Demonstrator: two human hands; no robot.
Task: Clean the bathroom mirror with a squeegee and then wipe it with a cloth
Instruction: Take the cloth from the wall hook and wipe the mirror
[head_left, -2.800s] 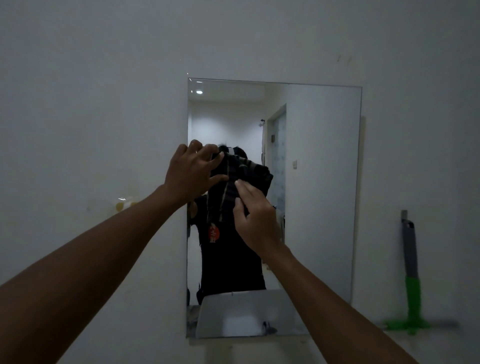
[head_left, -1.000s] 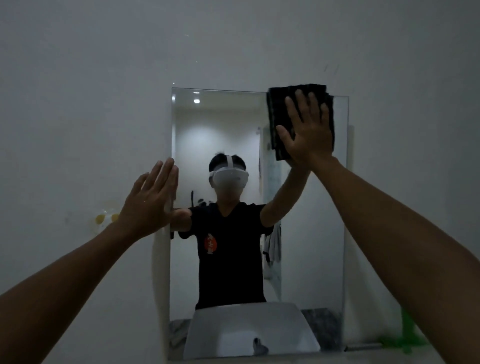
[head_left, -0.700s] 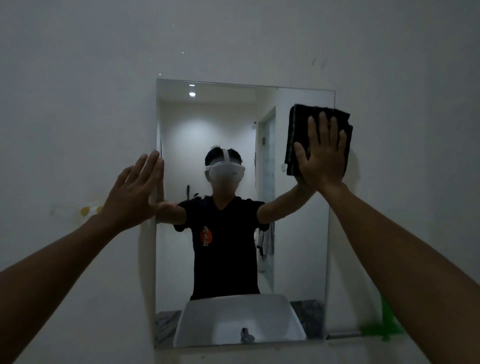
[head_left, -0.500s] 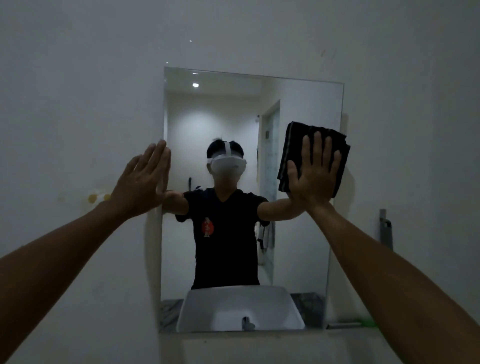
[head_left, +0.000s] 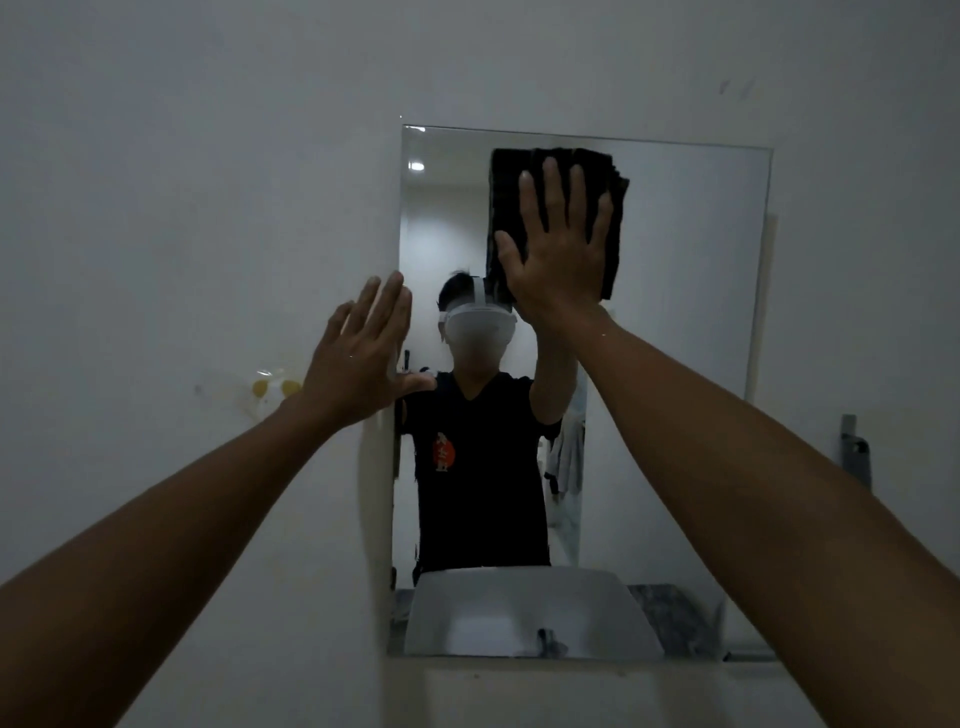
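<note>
The right hand (head_left: 561, 254), palm flat with all 5 fingers spread, pressed the folded dark cloth (head_left: 553, 171) against the mirror (head_left: 685, 322), upper middle, long axis upright. The left hand (head_left: 361, 358) lay open and empty at the mirror's left edge.

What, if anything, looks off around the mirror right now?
Nothing serious. The mirror looks intact and roughly square on the wall. The right hand presses the folded dark cloth flat near the top; the left hand braces at the mirror's left edge. Only oddity: a yellowish stain on the wall left of it.
</note>
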